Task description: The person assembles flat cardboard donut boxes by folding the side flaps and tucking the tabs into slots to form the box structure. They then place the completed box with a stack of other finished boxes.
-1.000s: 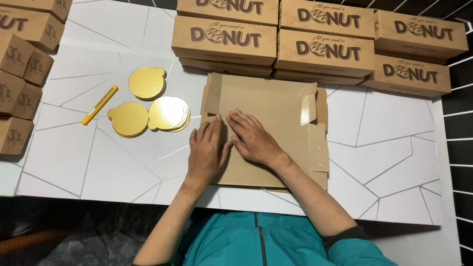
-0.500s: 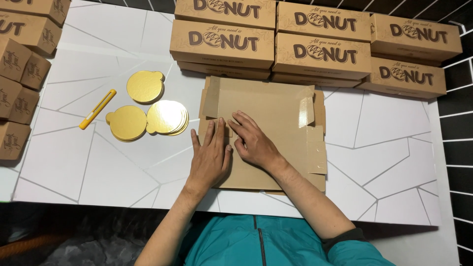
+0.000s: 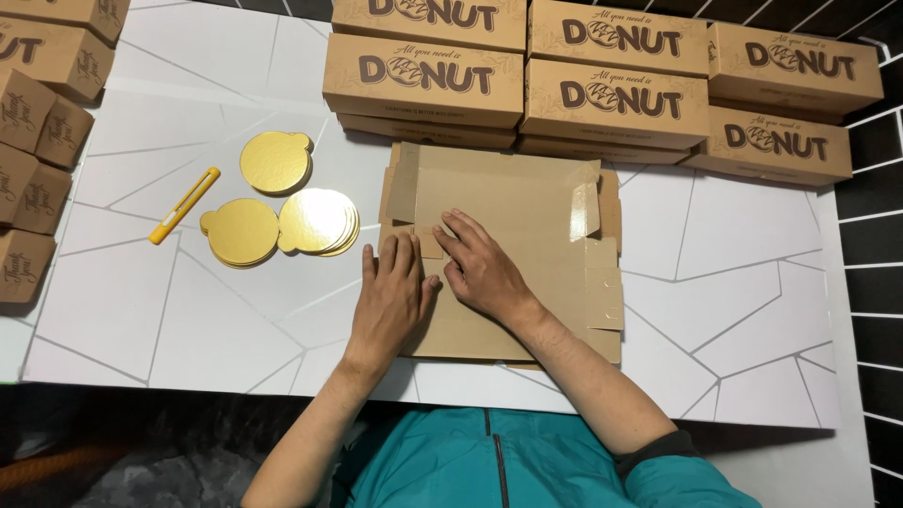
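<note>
Flat cardboard box [image 3: 508, 202] beneath both grips

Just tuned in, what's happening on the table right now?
A person presses both palms on a flat, unfolded cardboard box blank lying on the white table. The left hand lies at its left edge, the right hand beside it. Gold round cake boards and a yellow utility knife lie to the left; stacked printed boxes line the back.

Left hand [image 3: 392, 299] and right hand [image 3: 480, 268] lie flat, palms down.
</note>
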